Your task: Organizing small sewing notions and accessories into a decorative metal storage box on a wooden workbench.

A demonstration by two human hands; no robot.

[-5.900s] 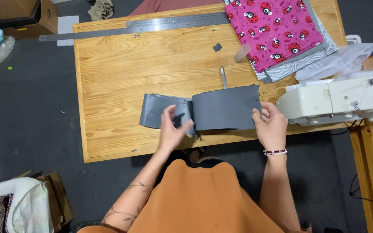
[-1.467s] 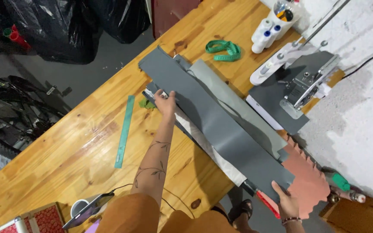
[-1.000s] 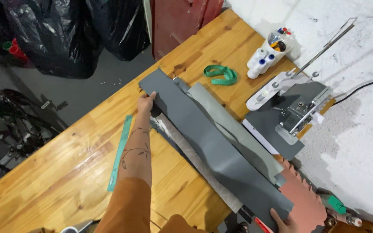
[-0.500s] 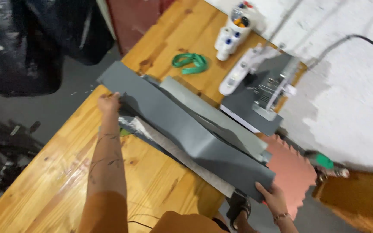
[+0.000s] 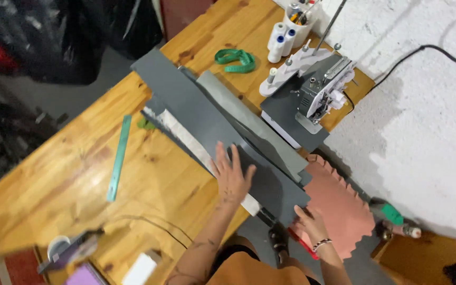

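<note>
Both hands flat on long dark grey fabric strip.

Left hand now mid-strip

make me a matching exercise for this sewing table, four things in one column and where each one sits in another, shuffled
1. left hand
2. right hand
3. green tape measure
4. teal ruler

a. bare wood, left of the fabric
b. flat on the dark grey fabric strip
c. by the thread spools
d. at the strip's near end, beside the pink fabric

Pairs: 1-b, 2-d, 3-c, 4-a
</note>
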